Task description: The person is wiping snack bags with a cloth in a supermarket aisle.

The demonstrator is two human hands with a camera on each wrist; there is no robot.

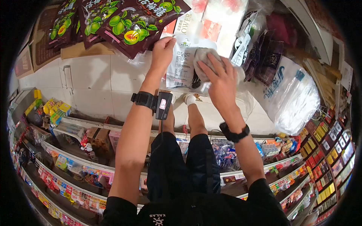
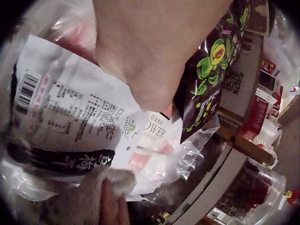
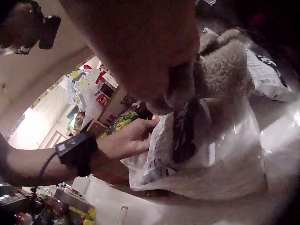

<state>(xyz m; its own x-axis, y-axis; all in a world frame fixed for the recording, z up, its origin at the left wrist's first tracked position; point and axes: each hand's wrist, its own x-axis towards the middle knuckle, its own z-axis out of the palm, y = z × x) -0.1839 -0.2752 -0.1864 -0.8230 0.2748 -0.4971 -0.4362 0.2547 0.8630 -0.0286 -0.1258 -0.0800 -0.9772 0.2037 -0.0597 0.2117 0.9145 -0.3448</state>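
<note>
A white printed pouch lies over clear plastic wrapping, its barcode toward the person. My left hand pinches the pouch's far left edge between thumb and curled fingers; the left wrist view shows the same hand over the printed pouch. On the pouch's right part, my right hand holds a bunched grey cloth, fingers spread across it. In the right wrist view the cloth is beside that hand, whose thumb is hard to make out.
Dark plum-printed bags overlap at the upper left, close to my left hand. A white plastic bag and dark packets are on the right. Shelves of small packaged goods curve around the person's legs.
</note>
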